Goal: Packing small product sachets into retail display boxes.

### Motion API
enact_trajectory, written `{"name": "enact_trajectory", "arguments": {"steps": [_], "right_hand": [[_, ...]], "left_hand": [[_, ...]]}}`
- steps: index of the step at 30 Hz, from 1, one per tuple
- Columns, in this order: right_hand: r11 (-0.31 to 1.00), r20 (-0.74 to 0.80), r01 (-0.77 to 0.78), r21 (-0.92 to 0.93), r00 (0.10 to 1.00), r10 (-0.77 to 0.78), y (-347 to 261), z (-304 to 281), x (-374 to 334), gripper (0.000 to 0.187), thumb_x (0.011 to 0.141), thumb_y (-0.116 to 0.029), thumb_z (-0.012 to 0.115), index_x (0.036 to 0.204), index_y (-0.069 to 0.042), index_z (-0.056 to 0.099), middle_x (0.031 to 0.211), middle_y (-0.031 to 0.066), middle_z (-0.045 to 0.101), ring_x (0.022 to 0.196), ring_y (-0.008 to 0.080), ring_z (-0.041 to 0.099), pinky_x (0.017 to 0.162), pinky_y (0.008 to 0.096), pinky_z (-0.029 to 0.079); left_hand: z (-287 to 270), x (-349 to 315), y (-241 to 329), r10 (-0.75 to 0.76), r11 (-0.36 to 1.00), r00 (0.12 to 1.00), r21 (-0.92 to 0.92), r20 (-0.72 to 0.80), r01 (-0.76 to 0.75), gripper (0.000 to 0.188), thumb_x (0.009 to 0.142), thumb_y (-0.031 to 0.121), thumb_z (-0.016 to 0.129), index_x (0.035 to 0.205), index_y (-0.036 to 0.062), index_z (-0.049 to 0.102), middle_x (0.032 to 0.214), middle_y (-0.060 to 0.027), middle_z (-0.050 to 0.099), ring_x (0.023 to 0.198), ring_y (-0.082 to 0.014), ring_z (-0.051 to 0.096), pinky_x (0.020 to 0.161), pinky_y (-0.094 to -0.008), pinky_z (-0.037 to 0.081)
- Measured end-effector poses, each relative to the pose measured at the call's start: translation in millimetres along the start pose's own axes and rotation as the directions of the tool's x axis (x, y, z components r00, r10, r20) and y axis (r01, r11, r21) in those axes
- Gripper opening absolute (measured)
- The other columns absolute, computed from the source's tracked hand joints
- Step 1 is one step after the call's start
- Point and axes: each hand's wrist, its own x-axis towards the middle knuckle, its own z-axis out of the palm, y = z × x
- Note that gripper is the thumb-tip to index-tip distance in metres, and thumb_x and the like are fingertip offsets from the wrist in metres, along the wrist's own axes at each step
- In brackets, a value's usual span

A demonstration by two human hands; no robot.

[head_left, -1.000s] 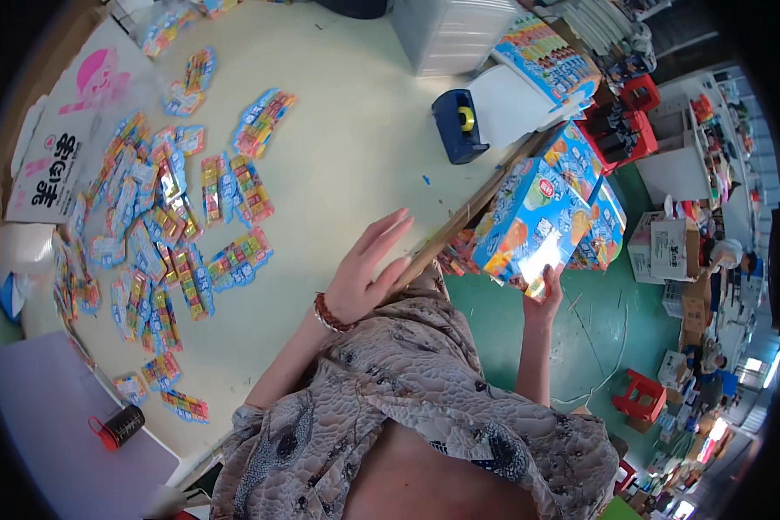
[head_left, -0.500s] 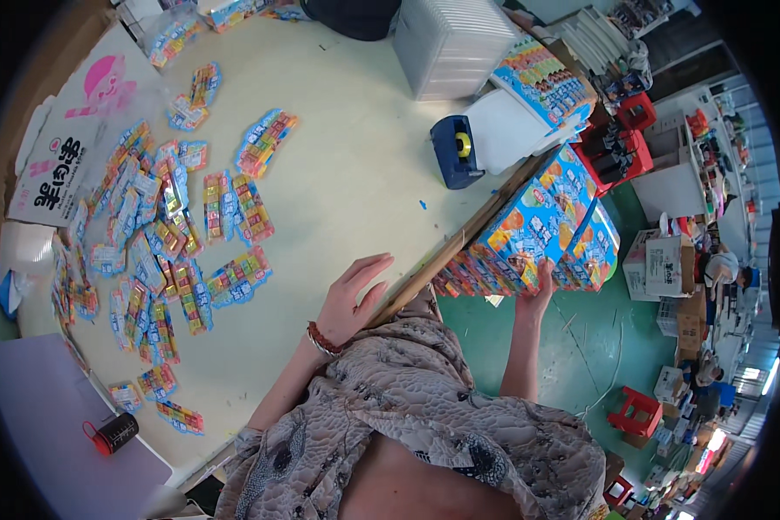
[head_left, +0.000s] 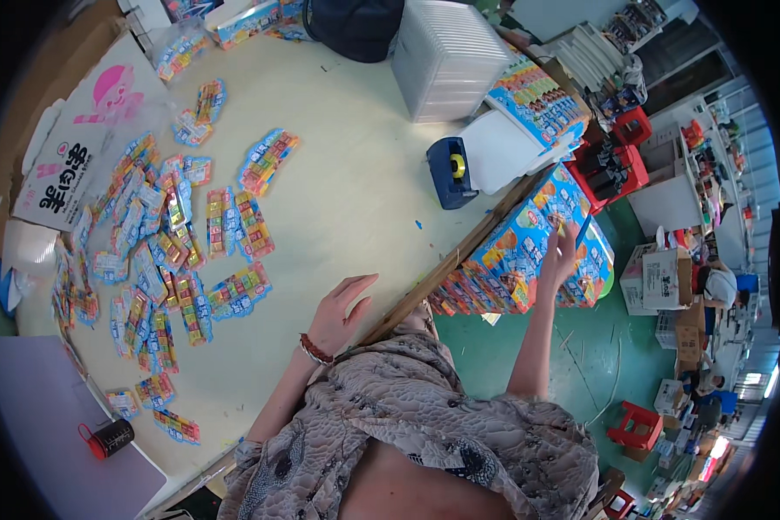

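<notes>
My left hand point(head_left: 336, 314) hovers at the near edge of the pale table, fingers stretched out and thumb apart, holding nothing. Beyond the table edge on the right, my right hand point(head_left: 560, 258) reaches over blue printed display boxes point(head_left: 529, 234) stacked beside the table. Its fingers are extended against the box tops; I cannot make out anything held in them. Across the left of the table lie many colourful blister-style candy packs point(head_left: 178, 208), some piled up and some single. One loose pack point(head_left: 269, 161) lies closer to the middle.
A blue tape dispenser point(head_left: 451, 173) with yellow tape stands near the table's right edge. Behind it are a stack of clear plastic trays point(head_left: 446, 61) and a dark bag point(head_left: 353, 26). A white printed carton point(head_left: 78, 156) sits far left; a black-and-red cup point(head_left: 108, 438) lies at lower left.
My right hand has moved up and away from me, from the near edge of the boxes to over their tops. My left hand has shifted slightly. The view has tilted a little.
</notes>
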Motion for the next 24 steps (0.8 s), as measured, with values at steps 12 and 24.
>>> {"name": "enact_trajectory", "arguments": {"steps": [12, 24], "right_hand": [[0.788, -0.272, -0.579, -0.211, 0.809, 0.521, 62.3, 165.9, 225.2, 0.067, 0.061, -0.036, 0.081, 0.111, 0.003, 0.06, 0.108, 0.0178, 0.064, 0.104, 0.03, 0.06, 0.085, 0.0378, 0.049], [0.916, -0.282, 0.295, -0.272, 0.886, -0.369, -2.1, 69.0, 248.6, 0.029, 0.086, -0.031, 0.062, 0.079, -0.003, 0.066, 0.074, 0.0191, 0.063, 0.078, 0.0338, 0.063, 0.064, 0.0412, 0.047]], "left_hand": [[-19.4, -33.2, -7.2, -0.169, 0.983, 0.978, 0.053, -0.124, 0.177, 0.032, 0.084, 0.001, 0.06, 0.115, 0.0056, 0.061, 0.108, -0.012, 0.064, 0.099, -0.0259, 0.062, 0.086, -0.0326, 0.048], [-24.0, -32.9, -18.4, -0.183, 0.983, 0.975, 0.009, -0.126, 0.185, 0.034, 0.084, 0.0, 0.058, 0.118, 0.0051, 0.058, 0.109, -0.0131, 0.063, 0.1, -0.0273, 0.061, 0.086, -0.0332, 0.048]]}}
